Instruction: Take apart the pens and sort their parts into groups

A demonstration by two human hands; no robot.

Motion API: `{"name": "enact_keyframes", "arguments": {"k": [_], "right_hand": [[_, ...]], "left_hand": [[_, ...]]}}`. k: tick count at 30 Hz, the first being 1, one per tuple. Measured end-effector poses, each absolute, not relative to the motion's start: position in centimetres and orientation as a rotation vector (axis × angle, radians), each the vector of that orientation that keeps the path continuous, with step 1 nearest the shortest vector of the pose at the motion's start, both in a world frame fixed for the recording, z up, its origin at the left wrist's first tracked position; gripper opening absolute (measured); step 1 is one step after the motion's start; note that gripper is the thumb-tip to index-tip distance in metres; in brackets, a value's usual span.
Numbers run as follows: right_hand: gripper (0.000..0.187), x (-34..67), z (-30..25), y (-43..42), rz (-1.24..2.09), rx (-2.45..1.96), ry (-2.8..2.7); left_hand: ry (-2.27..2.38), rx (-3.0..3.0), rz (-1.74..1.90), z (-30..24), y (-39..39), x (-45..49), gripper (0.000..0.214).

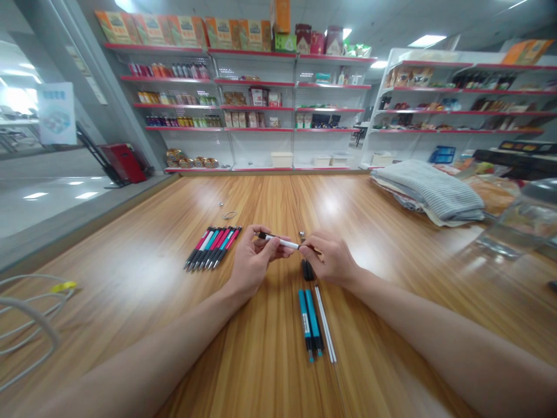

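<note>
My left hand (253,255) is closed around a white pen barrel with a black tip (278,240), held level above the wooden table (139,290). My right hand (331,257) pinches a thin part, apparently a refill, at the barrel's right end. Under my right hand lie small black pen parts (307,270). Nearer to me lie two teal pen barrels (310,323) and thin white refills (326,323). A row of several assembled pink, teal and white pens (213,247) lies left of my left hand.
Folded striped cloth (430,188) sits at the right on the table, with a clear plastic container (522,220) beyond it. White cables (30,319) lie at the left edge. Small metal rings (229,215) rest further back. Store shelves (256,104) stand behind.
</note>
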State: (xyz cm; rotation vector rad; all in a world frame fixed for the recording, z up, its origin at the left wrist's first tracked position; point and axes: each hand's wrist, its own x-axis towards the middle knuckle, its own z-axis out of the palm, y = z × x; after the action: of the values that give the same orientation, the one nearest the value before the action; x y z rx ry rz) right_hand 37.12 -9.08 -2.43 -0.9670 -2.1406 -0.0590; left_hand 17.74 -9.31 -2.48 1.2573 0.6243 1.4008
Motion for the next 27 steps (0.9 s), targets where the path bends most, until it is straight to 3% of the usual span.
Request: {"name": "enact_keyframes", "arguments": {"k": [14, 27], "right_hand": [[0.028, 36.9, -2.7, -8.9, 0.000, -1.011, -2.111], [0.033, 37.2, -2.7, -9.1, 0.005, -1.032, -2.066]], "left_hand": [[1.521, 2.629, 1.413, -1.6, -10.4, 16.9, 0.017], [1.226, 2.921, 1.076, -1.8, -9.7, 16.6, 0.022]]}}
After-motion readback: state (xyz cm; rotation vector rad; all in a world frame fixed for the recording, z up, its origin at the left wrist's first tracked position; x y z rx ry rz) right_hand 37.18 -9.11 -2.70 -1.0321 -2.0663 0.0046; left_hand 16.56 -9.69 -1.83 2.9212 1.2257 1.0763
